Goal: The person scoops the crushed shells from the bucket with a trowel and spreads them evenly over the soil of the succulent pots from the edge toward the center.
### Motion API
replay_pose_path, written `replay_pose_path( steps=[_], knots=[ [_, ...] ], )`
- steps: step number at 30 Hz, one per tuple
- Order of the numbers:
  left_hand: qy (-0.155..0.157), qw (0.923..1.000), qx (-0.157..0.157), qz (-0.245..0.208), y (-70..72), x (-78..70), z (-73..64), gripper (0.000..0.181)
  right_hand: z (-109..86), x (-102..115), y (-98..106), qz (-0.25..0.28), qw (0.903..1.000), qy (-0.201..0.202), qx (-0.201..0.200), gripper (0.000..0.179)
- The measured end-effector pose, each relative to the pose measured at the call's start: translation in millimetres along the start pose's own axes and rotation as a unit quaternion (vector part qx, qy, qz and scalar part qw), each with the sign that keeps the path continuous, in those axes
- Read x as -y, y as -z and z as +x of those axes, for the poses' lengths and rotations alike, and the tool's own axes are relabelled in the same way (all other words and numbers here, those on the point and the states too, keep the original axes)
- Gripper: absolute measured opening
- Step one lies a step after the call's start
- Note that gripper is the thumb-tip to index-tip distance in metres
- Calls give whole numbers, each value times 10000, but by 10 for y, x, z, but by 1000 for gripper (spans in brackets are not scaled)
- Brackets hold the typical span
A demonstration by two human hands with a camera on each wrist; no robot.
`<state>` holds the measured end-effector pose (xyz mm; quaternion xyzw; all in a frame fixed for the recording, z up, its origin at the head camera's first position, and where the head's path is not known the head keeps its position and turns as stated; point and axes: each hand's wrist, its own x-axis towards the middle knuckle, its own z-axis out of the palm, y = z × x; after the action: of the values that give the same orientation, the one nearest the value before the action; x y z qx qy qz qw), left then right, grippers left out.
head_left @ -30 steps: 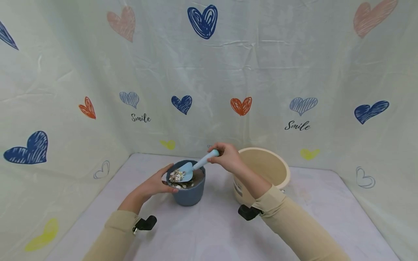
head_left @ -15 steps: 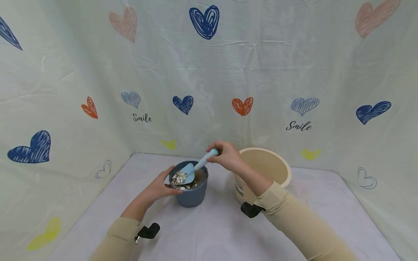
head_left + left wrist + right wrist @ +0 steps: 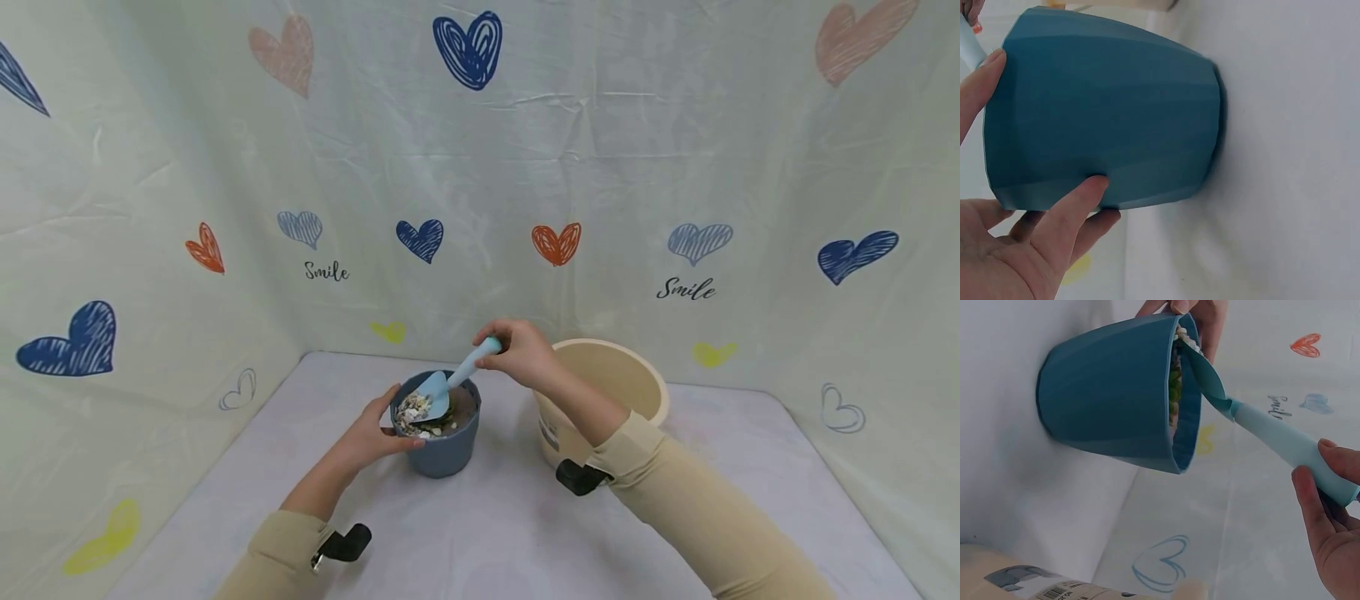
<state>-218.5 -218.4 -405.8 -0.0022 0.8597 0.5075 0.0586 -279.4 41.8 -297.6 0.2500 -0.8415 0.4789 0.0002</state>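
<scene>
A blue-grey flower pot [image 3: 441,460] stands on the table, with brown soil [image 3: 465,406] and small pale pebbles [image 3: 413,408] inside. My left hand [image 3: 372,435] grips its left side, thumb toward the near rim; the left wrist view has several fingertips on the pot wall [image 3: 1110,112]. With thumb and fingers, my right hand [image 3: 522,356] pinches the handle end of a light-blue garden trowel [image 3: 467,367]. The trowel slants down into the pot's mouth, its blade among the pebbles. Something green [image 3: 1174,387] shows inside the rim in the right wrist view.
A large beige bucket [image 3: 657,407] stands right of the pot, partly behind my right forearm. Its printed label [image 3: 1054,589] shows in the right wrist view. A white curtain [image 3: 480,167] with printed hearts surrounds the back and sides of the pale table [image 3: 465,533].
The pot and my left hand have shifted slightly right. My right hand has risen a little, steepening the trowel. Fewer pebbles lie on the blade; more lie spread at the pot's left side.
</scene>
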Motion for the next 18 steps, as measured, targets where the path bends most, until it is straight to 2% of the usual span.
replay_pose_path(
  steps=[9,18],
  knots=[
    [-70,9998,-115,116,-37,-56,-58,108,-34,61,32,-91,9996,241,144,20],
    [-151,9997,-187,31,-86,-29,-78,113,-42,101,24,-214,9992,314,107,19]
  ],
)
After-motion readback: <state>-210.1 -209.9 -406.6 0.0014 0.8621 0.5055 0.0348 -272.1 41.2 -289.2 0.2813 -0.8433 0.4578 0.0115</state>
